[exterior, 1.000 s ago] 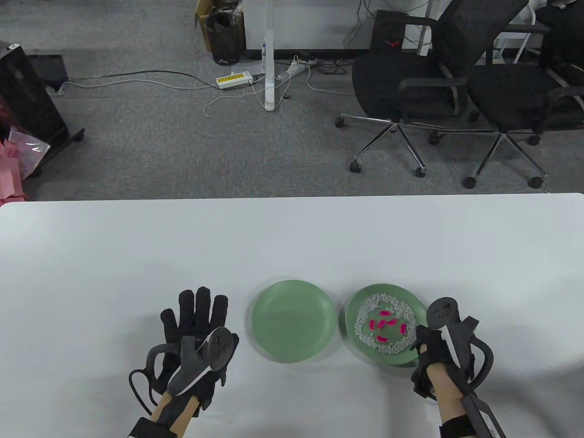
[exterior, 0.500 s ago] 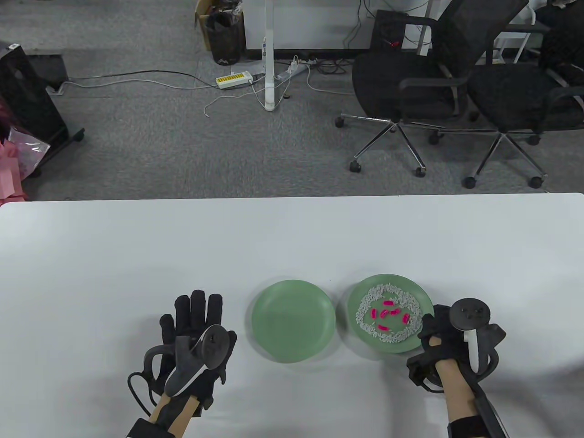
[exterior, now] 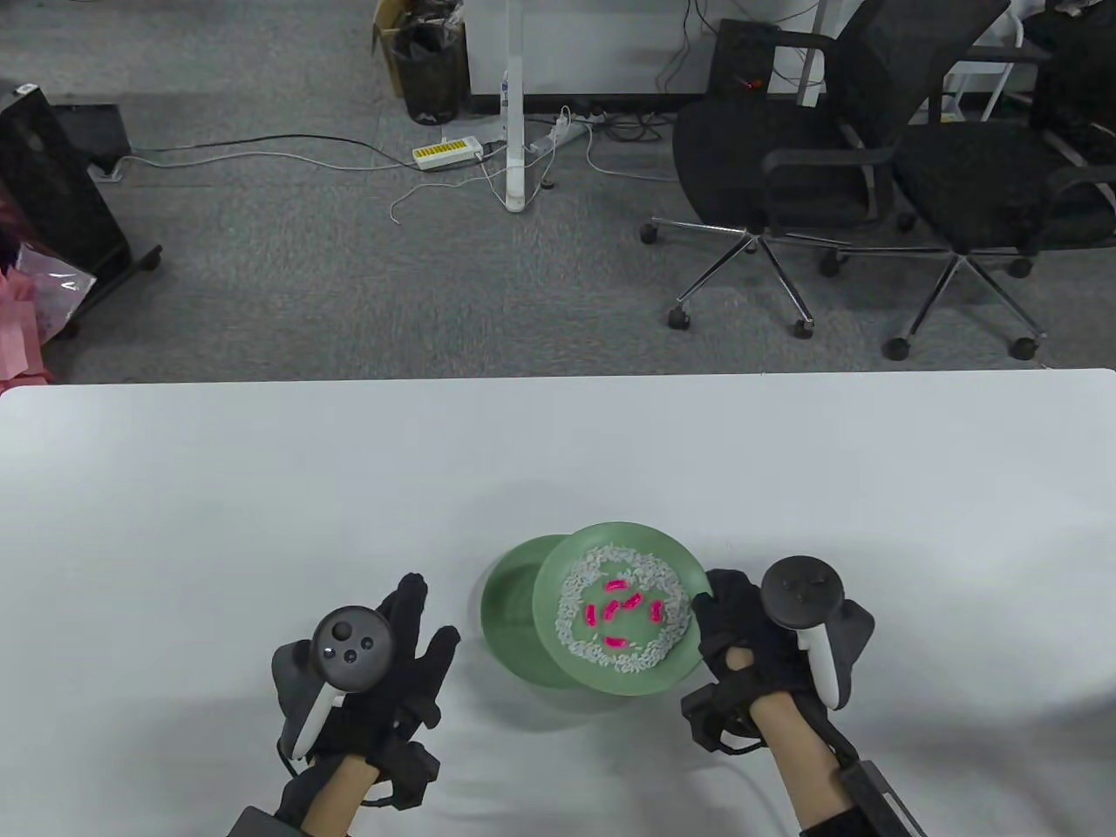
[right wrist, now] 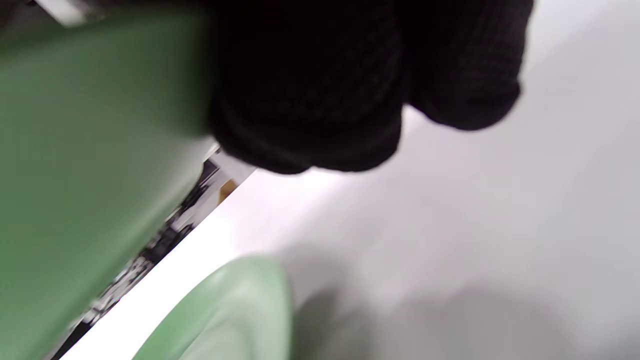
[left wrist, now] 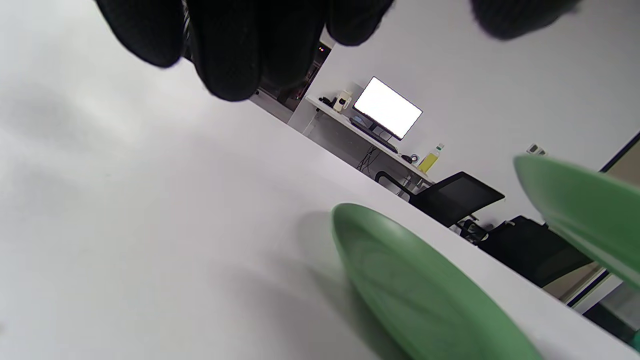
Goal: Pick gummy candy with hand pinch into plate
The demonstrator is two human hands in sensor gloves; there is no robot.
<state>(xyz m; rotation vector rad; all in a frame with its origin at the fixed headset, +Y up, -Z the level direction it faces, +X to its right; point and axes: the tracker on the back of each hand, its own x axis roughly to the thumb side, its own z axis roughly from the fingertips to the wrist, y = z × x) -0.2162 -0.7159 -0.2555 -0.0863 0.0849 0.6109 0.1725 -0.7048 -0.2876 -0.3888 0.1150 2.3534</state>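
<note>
My right hand (exterior: 728, 623) grips the right rim of a green plate (exterior: 676, 558) and holds it lifted, partly over the empty green plate (exterior: 510, 602) on the table. The held plate carries a ring of white rice (exterior: 580, 602) and several pink gummy candies (exterior: 621, 604). My left hand (exterior: 418, 632) hovers with fingers spread just left of the empty plate, holding nothing. The left wrist view shows the empty plate (left wrist: 415, 290) on the table and the lifted plate's edge (left wrist: 580, 210) at the right. The right wrist view shows my fingers (right wrist: 310, 85) against the held plate's underside (right wrist: 85, 150).
The white table (exterior: 558, 453) stretches wide behind and to both sides of the plates. Beyond its far edge are grey carpet, two black office chairs (exterior: 811, 166), cables and a power strip (exterior: 446, 153).
My right hand lifted the plate with rice and candies and carried it left, so it now overlaps the empty plate. My left hand turned and shifted slightly right toward the empty plate.
</note>
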